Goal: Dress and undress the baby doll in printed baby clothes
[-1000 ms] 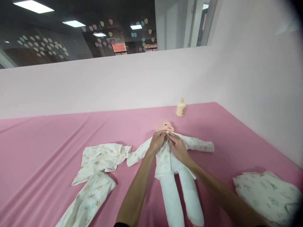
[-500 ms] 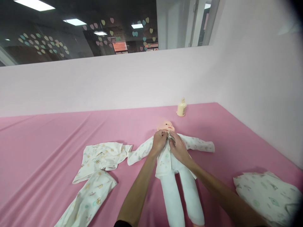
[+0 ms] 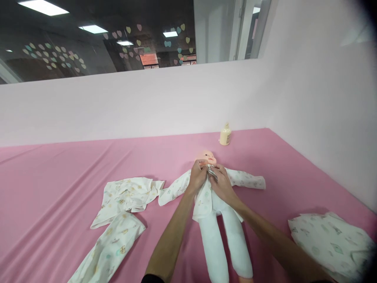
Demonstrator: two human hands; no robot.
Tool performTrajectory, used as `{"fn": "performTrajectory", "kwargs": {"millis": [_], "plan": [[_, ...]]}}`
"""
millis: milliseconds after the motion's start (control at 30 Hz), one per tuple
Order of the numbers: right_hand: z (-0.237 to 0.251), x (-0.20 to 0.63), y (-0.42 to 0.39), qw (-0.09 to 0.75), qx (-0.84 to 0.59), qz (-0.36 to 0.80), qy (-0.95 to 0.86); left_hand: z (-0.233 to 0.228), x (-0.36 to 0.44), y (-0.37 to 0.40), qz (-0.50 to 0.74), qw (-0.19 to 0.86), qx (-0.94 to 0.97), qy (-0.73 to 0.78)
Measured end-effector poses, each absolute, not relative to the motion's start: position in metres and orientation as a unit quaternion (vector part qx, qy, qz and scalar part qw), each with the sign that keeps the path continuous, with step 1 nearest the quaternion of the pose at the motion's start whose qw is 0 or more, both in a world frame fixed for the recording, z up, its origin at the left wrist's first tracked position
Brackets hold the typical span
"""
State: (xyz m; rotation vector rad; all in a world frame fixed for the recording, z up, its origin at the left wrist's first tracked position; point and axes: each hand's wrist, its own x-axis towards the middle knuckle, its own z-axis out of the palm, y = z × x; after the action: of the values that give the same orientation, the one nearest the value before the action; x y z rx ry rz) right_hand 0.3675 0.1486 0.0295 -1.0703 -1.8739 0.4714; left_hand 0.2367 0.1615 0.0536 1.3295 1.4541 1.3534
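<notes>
Doll [image 3: 207,157] head smooth plastic; jacket [image 3: 203,196] soft printed cloth; sheet [image 3: 59,169] matt pink fabric.

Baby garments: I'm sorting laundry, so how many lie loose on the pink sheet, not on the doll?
3: a top left of the doll, trousers below it, and one garment at far right.

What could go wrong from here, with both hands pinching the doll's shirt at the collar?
The left hand and right hand crowd the shirt collar just under the doll chin, hiding the fastener, so the edges may join crooked. A pull there could also drag the doll across the pink sheet and bunch its spread sleeves.
</notes>
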Motion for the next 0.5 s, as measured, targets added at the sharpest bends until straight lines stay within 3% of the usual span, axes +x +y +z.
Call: {"fn": "performTrajectory", "kwargs": {"millis": [267, 500], "plan": [[0.028, 0.377, 0.148, 0.415, -0.406, 0.161, -0.798, 0.057, 0.231, 0.165, 0.518, 0.441, 0.473, 0.559], [0.027, 0.389, 0.136, 0.382, -0.413, 0.157, -0.812, 0.050, 0.238, 0.166, 0.500, 0.381, 0.533, 0.566]]}}
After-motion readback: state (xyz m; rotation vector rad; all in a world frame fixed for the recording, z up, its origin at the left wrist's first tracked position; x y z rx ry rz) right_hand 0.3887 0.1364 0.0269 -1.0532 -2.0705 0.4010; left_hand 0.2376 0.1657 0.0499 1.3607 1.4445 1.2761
